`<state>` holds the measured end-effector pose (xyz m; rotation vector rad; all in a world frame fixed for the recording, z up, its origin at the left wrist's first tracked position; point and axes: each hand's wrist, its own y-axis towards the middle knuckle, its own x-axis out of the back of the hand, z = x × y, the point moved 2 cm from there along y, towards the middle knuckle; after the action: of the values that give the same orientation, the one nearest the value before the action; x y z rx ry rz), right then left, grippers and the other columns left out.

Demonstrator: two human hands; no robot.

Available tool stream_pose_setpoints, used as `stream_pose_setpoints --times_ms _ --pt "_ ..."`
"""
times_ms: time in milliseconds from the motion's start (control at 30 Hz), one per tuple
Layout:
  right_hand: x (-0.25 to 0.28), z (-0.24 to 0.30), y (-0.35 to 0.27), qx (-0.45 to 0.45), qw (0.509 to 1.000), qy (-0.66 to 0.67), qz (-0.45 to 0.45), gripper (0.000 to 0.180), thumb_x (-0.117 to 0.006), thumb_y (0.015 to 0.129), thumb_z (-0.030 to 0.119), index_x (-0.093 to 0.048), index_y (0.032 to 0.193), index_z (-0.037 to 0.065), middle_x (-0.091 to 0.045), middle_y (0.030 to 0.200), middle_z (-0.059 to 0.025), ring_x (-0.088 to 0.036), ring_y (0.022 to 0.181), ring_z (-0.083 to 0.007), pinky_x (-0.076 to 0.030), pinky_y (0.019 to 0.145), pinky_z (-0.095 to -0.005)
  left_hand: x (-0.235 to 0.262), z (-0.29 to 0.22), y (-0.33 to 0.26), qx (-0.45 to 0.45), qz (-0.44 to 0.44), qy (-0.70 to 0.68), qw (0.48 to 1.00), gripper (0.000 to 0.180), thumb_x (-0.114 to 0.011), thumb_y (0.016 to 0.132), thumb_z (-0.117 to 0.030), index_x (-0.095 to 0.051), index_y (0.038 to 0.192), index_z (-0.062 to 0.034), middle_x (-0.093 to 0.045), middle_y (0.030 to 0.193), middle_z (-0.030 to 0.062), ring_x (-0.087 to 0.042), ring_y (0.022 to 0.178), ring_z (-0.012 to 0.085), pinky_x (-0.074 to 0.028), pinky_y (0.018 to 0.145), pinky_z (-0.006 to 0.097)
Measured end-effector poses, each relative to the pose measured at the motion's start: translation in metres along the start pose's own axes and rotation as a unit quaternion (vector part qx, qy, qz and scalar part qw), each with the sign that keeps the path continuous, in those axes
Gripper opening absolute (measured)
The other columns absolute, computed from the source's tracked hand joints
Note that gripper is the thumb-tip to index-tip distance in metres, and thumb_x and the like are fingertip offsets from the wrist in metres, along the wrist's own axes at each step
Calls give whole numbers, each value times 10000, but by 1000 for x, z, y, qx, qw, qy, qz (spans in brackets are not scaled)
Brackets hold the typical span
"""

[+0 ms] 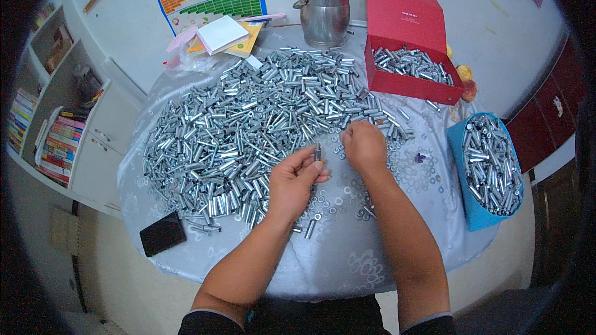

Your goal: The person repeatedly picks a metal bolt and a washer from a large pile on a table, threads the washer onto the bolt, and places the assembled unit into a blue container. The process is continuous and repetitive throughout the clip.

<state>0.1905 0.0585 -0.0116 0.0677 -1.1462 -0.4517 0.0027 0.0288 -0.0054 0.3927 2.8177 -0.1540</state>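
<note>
Upright between the thumb and fingers of my left hand (292, 183) is a small metal sleeve (318, 151), its top end sticking up past the fingertips. Just to its right, my right hand (365, 147) is closed, with the fingertips turned in and down; what they pinch, if anything, is hidden. Loose washers (317, 216) lie scattered on the cloth below and around both hands. Past my left hand spreads a large heap of silvery metal sleeves (230, 127), many lying on their sides. A single metal sleeve (310, 229) lies near my left wrist.
A red box (410, 90) of metal parts stands open at the back right. At the right edge sits a blue container (487, 214) full of similar parts. A metal canister (325, 15) and a white notepad (222, 35) are at the back. A black phone (162, 234) lies front left.
</note>
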Motion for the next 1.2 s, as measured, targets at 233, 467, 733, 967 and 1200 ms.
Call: stream_pose_setpoints --times_ms 233,467,733,967,1200 --pt "10 1 -6 28 999 43 12 250 -724 814 253 -694 872 12 -671 934 -204 -656 904 -383 -509 821 -485 -1 -2 -1 1 -9 20 1000 383 -607 934 13 -543 1308 69 -688 1029 160 -699 825 190 -600 739 291" --pt "6 -6 0 32 998 23 48 228 -716 828 240 -686 884 21 -672 888 -165 -657 848 -332 -510 772 -447 1 0 1 -5 -3 4 1000 397 -609 932 15 -535 1318 74 -687 1034 156 -698 824 176 -594 723 277" --pt "28 -18 -39 -91 871 478 71 166 -671 884 153 -672 926 -8 -655 767 -49 -594 659 -136 -474 613 -280 -5 -3 -7 2 33 72 997 352 -618 921 6 -592 1268 58 -692 996 129 -689 815 163 -572 726 269" --pt "63 8 -63 -107 812 565 100 122 -655 910 110 -676 969 5 -632 763 1 -554 652 -80 -451 603 -239 -7 0 -11 -47 66 192 978 320 -635 901 -7 -656 1220 14 -697 971 101 -675 824 134 -533 742 259" --pt "57 12 -67 -100 836 527 115 131 -658 917 101 -667 1019 18 -645 815 -6 -555 698 -66 -447 631 -231 -15 -15 -18 -129 86 304 940 326 -645 876 -52 -679 1199 -25 -681 914 121 -672 799 186 -519 751 289"
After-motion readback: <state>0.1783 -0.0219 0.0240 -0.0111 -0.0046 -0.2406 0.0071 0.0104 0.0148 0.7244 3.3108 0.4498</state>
